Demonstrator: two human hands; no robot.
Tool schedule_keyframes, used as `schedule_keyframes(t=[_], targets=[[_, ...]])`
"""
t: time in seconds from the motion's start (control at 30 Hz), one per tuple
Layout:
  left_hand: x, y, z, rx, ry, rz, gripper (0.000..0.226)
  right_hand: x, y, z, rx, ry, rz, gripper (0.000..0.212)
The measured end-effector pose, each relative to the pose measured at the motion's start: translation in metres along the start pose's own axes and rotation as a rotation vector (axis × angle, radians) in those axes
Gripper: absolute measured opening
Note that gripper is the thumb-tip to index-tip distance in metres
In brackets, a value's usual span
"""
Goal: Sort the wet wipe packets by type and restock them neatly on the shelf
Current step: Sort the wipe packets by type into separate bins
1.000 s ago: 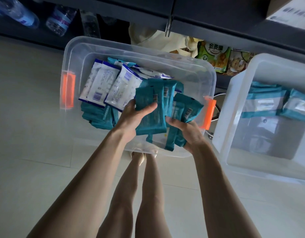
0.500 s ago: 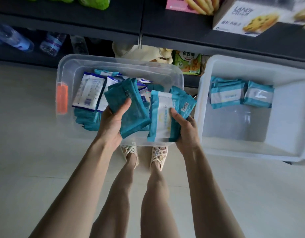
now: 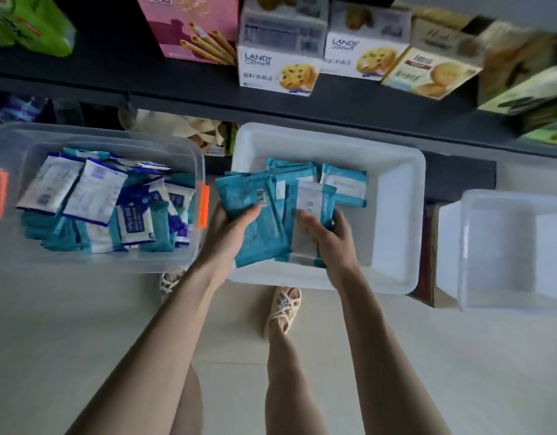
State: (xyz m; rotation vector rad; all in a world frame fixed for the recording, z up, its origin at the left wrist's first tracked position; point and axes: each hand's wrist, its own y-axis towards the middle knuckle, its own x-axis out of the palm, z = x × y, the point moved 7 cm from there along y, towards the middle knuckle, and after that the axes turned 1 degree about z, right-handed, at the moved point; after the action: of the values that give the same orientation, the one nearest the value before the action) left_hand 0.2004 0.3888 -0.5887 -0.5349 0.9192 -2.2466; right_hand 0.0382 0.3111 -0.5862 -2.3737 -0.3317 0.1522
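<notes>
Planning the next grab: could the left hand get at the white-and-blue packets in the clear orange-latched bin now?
Probably not yet: the left hand is shut on teal packets. The white-and-blue packets lie uncovered in the open clear bin beside it.

Pale tiled floor; dark shelf stocked with biscuit boxes.

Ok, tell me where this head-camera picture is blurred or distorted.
Head view: the snack boxes at the upper right are smeared by motion blur; the shelf edge bows with wide-angle distortion; the teal wipe packets in the left hand and right hand stay fairly sharp, barcode visible.
</notes>
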Motion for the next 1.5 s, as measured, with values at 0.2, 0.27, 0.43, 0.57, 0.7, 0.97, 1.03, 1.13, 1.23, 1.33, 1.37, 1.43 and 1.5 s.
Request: schedule_keyframes(t=[0.2,0.27,0.43,0.57,0.7,0.97,1.03,1.13,1.23,1.33,1.37,1.43,1.5], targets=[[0.066,0.034,-0.014,0.213,0.586,-0.032,0.036,-0.083,0.058,-0.006,-0.072,-0.454,0.038,0.018],[0.081,0.051,-0.02,0.256,0.775,-0.078,0.037,-0.095,0.08,-0.001,-0.067,-0.687,0.013,0.021],[0.101,0.11,-0.042,0.367,1.248,-0.185,0.046,-0.103,0.129,0.015,-0.168,-1.124,-0.055,0.042],[0.103,0.135,-0.058,0.55,1.602,-0.206,0.047,-0.099,0.15,0.018,-0.359,-1.361,0.021,0.042],[0.095,0.135,-0.061,0.713,1.59,-0.171,0.061,-0.091,0.159,0.023,-0.455,-1.291,-0.017,0.056],[0.095,0.14,-0.079,0.604,1.746,-0.282,0.07,-0.084,0.158,0.041,-0.496,-1.402,-0.064,0.053],[0.098,0.138,-0.076,0.555,1.749,-0.281,0.065,-0.083,0.155,0.04,-0.454,-1.432,-0.092,0.056],[0.103,0.127,-0.055,0.542,1.638,-0.242,0.051,-0.079,0.148,0.025,-0.389,-1.388,-0.108,0.055],[0.096,0.107,-0.028,0.554,1.5,-0.167,0.038,-0.061,0.127,0.002,-0.39,-1.247,-0.101,0.046],[0.071,0.081,-0.006,0.552,1.343,-0.108,0.029,-0.036,0.099,-0.019,-0.432,-1.135,-0.064,0.035],[0.059,0.072,0.001,0.561,1.288,-0.09,0.027,-0.026,0.089,-0.024,-0.437,-1.109,-0.055,0.033],[0.031,0.054,0.014,0.573,1.21,-0.041,0.024,-0.001,0.07,-0.028,-0.452,-1.069,-0.07,0.028],[-0.002,0.037,0.024,0.578,1.165,0.014,0.022,0.028,0.053,-0.027,-0.476,-1.035,-0.11,0.024]])
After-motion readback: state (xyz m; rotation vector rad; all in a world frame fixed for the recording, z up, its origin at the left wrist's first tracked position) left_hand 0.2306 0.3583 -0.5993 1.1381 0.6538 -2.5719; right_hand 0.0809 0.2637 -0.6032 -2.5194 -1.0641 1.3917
